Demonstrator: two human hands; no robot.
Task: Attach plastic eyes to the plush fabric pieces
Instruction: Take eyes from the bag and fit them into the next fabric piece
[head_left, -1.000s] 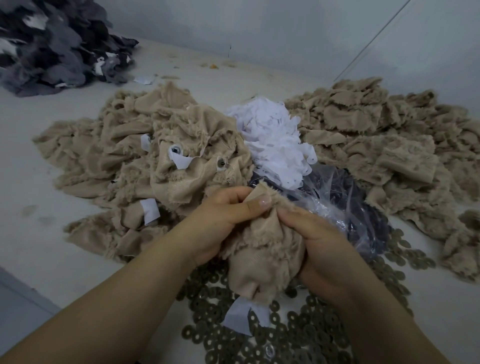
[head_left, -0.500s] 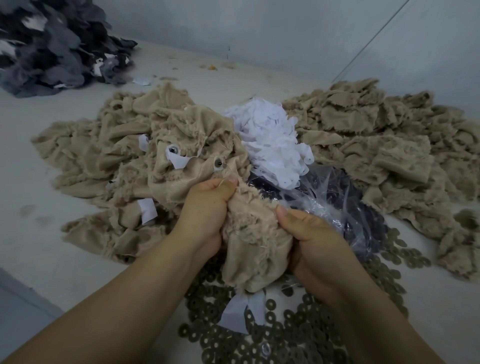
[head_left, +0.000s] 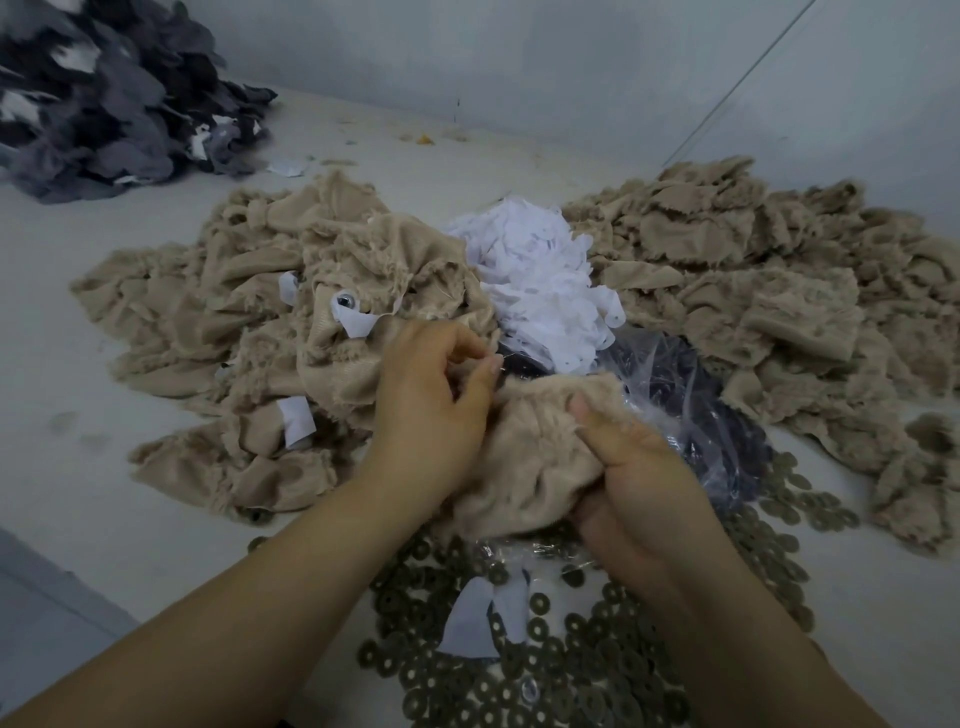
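Observation:
A beige plush piece (head_left: 524, 457) is bunched between both hands at the centre. My right hand (head_left: 631, 470) grips its right edge, thumb pressed into the pile. My left hand (head_left: 434, 402) is at its upper left corner with thumb and forefinger pinched together; what they pinch is too small to tell. A white tag (head_left: 475, 618) hangs below the piece. A clear bag of dark plastic eyes (head_left: 691, 410) lies just behind my right hand. On the left heap, one piece shows a fitted eye (head_left: 343, 300).
Beige plush heaps lie left (head_left: 218, 332) and right (head_left: 769, 312), with a white paper-tag pile (head_left: 540, 280) between them. Several dark washers (head_left: 587, 660) cover the table near me. A grey fabric heap (head_left: 104, 98) sits far left; a wall runs behind.
The plush piece has been turned and lowered so it now lies wider between my hands. My left hand has shifted to its upper left corner with fingertips pinched.

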